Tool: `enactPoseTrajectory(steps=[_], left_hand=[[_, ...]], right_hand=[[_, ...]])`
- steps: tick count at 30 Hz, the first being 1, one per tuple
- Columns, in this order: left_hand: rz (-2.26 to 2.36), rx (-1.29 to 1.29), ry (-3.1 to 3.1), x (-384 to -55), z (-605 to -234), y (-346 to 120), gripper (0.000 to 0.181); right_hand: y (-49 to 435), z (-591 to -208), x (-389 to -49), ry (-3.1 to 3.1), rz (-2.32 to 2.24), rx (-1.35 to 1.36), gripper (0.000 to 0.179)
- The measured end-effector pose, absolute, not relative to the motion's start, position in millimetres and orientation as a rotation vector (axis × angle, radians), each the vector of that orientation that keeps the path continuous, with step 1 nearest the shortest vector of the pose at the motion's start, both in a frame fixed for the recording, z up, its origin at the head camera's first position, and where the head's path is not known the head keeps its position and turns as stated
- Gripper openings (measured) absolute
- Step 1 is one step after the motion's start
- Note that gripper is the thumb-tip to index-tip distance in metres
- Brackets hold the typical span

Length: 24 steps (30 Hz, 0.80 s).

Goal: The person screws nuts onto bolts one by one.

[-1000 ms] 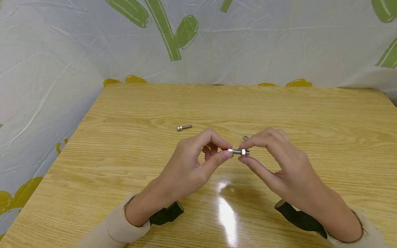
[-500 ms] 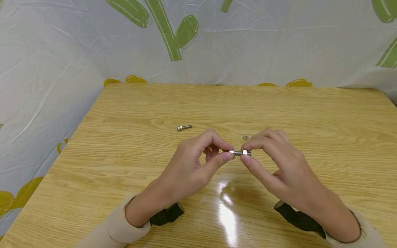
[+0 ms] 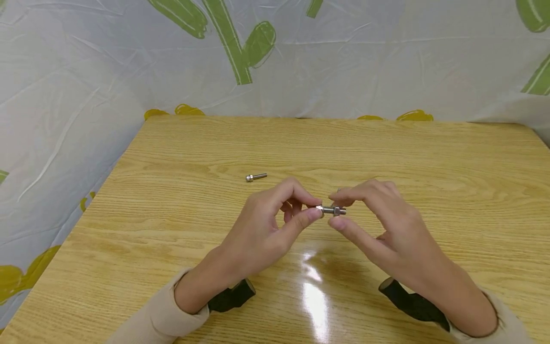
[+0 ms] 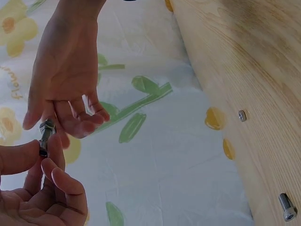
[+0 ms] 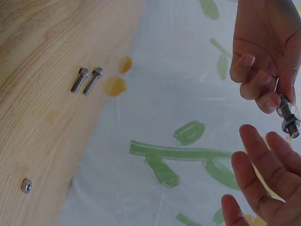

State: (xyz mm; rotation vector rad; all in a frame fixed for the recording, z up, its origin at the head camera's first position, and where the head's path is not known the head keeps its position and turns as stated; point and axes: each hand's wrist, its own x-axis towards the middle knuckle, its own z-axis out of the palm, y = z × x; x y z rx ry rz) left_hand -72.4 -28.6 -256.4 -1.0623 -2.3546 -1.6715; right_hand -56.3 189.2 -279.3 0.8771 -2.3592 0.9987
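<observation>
Between thumb and index finger, my left hand [image 3: 266, 224] pinches a silver bolt [image 3: 328, 210] at its head end. The bolt points right, held level above the table, its head mostly covered by the fingertips. A hex nut [image 3: 337, 211] sits on the thread near the free end, with a little thread showing past it. My right hand [image 3: 393, 234] is around that nut, thumb below and index finger above, both apart from it. In the right wrist view, the right fingers [image 5: 256, 165] are spread beside the bolt tip, holding nothing.
A loose nut [image 4: 242, 116] lies on the wooden table [image 3: 193, 148], mostly hidden behind the right index finger in the head view. Beyond the left hand lies another bolt [image 3: 256, 177]; the right wrist view shows two bolt shapes side by side. Flowered cloth [image 3: 326, 62] hangs behind the table.
My right thumb and index finger, on the nut half a second ago, have spread off it. The nut shows a different face. My left hand keeps its pinch on the bolt.
</observation>
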Motion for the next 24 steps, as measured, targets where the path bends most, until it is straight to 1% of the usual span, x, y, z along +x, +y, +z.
enactPoseTrajectory(steps=[2,4,7,10,13,14,17,24], left_hand=[[-1.670,-1.058,-2.329,-74,-259,-30,0.009],[-1.673,-1.053,-2.321,-75,-260,-30,0.009],[-1.675,-1.048,-2.331,-74,-253,-31,0.012],[-1.675,-1.050,-2.336,-76,-256,-31,0.016],[-1.661,-1.061,-2.314,-81,-266,-32,0.011],[-1.658,-1.069,-2.296,-83,-268,-32,0.009],[-1.675,-1.082,-2.252,-87,-277,-33,0.011],[-1.679,-1.058,-2.284,-91,-280,-36,0.012]], right_hand=[[187,-279,-57,-2.342,0.995,0.883,0.045],[184,-279,-58,-2.302,1.000,0.903,0.048],[182,-278,-59,-2.255,1.035,0.936,0.043],[182,-278,-60,-2.223,1.057,0.955,0.038],[183,-277,-61,-2.222,1.052,0.950,0.035],[182,-276,-61,-2.229,1.044,0.943,0.035],[181,-274,-62,-2.244,1.030,0.928,0.034],[179,-266,-62,-2.284,1.016,0.882,0.035]])
